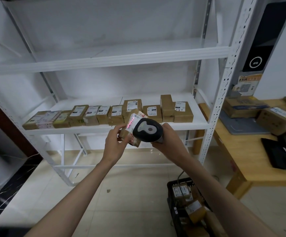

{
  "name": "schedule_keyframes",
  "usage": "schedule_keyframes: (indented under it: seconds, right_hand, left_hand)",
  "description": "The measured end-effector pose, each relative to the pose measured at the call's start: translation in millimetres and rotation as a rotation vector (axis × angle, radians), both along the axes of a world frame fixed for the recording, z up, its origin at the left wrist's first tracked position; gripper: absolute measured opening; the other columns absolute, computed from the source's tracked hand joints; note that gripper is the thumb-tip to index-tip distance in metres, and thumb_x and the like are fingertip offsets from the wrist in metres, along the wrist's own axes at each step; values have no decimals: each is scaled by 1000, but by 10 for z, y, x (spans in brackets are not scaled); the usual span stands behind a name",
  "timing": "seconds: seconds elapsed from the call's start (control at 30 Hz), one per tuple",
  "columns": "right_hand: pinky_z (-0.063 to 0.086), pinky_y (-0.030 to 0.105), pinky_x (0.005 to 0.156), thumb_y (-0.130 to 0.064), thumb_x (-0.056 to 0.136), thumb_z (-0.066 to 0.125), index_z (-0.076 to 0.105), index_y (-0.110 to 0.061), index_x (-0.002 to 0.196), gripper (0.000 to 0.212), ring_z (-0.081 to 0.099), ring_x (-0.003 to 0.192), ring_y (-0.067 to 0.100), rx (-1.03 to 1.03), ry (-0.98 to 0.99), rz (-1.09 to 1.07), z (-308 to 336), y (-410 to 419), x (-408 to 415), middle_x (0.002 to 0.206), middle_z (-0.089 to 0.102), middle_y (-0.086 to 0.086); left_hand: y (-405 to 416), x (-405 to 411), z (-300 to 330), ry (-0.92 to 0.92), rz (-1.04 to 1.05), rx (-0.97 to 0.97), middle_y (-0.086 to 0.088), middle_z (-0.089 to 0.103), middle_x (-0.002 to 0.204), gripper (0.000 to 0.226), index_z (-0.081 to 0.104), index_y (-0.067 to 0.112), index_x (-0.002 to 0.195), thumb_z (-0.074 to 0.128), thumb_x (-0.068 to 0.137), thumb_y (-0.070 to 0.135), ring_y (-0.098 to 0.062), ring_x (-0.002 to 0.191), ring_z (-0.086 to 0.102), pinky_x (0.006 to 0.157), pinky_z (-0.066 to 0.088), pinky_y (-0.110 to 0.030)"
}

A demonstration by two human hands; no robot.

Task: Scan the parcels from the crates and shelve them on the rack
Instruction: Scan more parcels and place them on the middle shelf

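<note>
1 head-worn wide-angle view looks forward and down along both forearms, close to the left hand (113,144) and right hand (168,136), facing the white rack (221,93) nearby.

Boxes (115,115) are filling the lower shelf (198,124) front; room is staying open behind them, at its right end, and across the upper shelf (104,60).

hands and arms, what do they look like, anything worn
Both arms are bare from the frame's bottom edge up to the wrists: no sleeves, gloves or watch in view. The left hand and right hand show no rings or markings that can be made out.
</note>
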State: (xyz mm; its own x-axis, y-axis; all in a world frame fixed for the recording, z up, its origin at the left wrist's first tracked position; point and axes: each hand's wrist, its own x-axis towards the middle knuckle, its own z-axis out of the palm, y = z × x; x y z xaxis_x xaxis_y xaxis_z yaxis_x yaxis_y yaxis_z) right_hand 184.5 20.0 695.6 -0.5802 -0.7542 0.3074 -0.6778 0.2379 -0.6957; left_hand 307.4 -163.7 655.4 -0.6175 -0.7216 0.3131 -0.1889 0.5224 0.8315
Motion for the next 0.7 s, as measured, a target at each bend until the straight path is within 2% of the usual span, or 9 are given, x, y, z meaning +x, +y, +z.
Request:
schedule_keyframes:
  seconds: [0.13, 0.3, 0.4, 0.5, 0.7]
  right_hand:
    - [54, 32, 88, -21, 91, 73, 61, -16, 116, 28, 57, 100, 13, 19, 40, -6, -13, 34, -169, 111, 51, -5]
    - [50, 24, 85, -22, 91, 73, 62, -19, 118, 30, 56, 99, 11, 45, 76, -10, -53, 87, -403, 110, 53, -7]
    - [51, 27, 87, -20, 89, 74, 62, -20, 120, 33, 58, 101, 13, 76, 64, -22, -76, 120, -565, 116, 57, -3]
    - [53, 30, 87, -20, 89, 74, 62, -21, 119, 32, 58, 100, 14, 83, 39, -37, -121, 142, -709, 115, 56, -4]
    - [42, 17, 74, -20, 89, 74, 62, -21, 115, 29, 56, 92, 11, 52, -56, -129, -320, 115, -1061, 106, 50, -8]
  left_hand:
    - [11, -134, -36, -8, -5, -29, -1, 58, 127, 45, 56, 27, 135, 72, 93, 23, -10, 105, 59, 79, 49, -14]
    - [63, -371, -72, -4, -14, -46, -1, 57, 127, 44, 55, 31, 133, 72, 93, 23, -11, 105, 58, 75, 46, -8]
    - [86, -531, -103, -1, -44, -48, -1, 56, 128, 44, 55, 31, 132, 71, 93, 21, -10, 106, 56, 72, 45, -3]
    - [80, -701, -126, -1, -62, -42, -2, 56, 130, 45, 56, 24, 136, 71, 93, 22, -12, 108, 57, 73, 47, -6]
    - [82, -1176, -213, -21, -82, 59, 1, 58, 128, 42, 56, 25, 134, 69, 95, 25, -17, 111, 59, 73, 47, -11]
